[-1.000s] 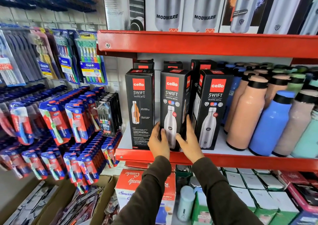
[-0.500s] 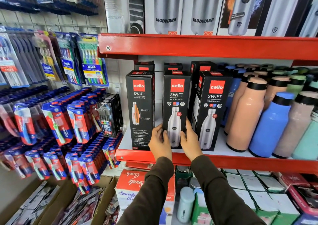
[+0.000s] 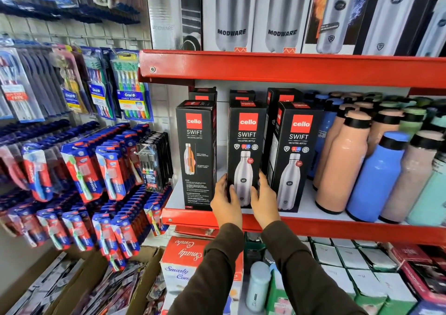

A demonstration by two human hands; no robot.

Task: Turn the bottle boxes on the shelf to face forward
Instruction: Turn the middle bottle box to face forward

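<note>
Head view shows your left hand (image 3: 225, 200) and right hand (image 3: 264, 200) clasping the middle Cello Swift box (image 3: 246, 150) by its lower sides, front panel facing you, upright on the red shelf (image 3: 337, 226) between two more Cello boxes (image 3: 196, 153) (image 3: 295, 155).

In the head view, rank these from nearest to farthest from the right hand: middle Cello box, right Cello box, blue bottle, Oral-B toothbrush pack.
1. middle Cello box: held in the right hand's grip.
2. right Cello box: immediately right of that hand.
3. blue bottle: farther right on the shelf.
4. Oral-B toothbrush pack: far upper left, hanging on the wall.
</note>
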